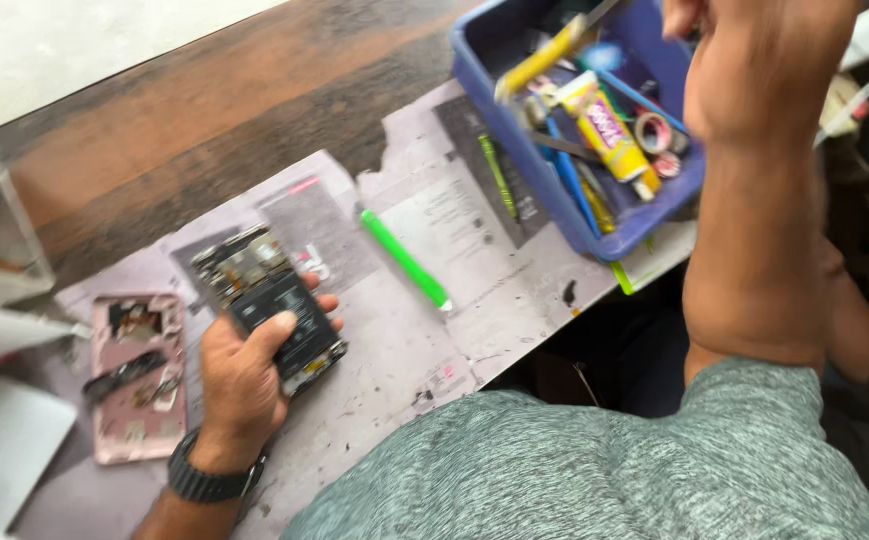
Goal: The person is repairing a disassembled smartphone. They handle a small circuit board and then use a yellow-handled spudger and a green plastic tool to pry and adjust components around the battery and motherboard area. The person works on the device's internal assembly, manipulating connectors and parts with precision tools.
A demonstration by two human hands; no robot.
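Clamped in the left hand [244,375], the opened phone [269,305] sits low on the paper-covered bench, long axis running up and away to the left. Right hand [754,70] is raised over the blue tray [514,150], well apart to the right (its fingers are out of frame, so I cannot tell its grip). Between them lies a green stick [404,258].

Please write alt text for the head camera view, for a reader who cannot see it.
A person's left hand holds an opened phone over a paper-covered table, while the right hand is raised over a blue tray of tools. A green stick lies between them.
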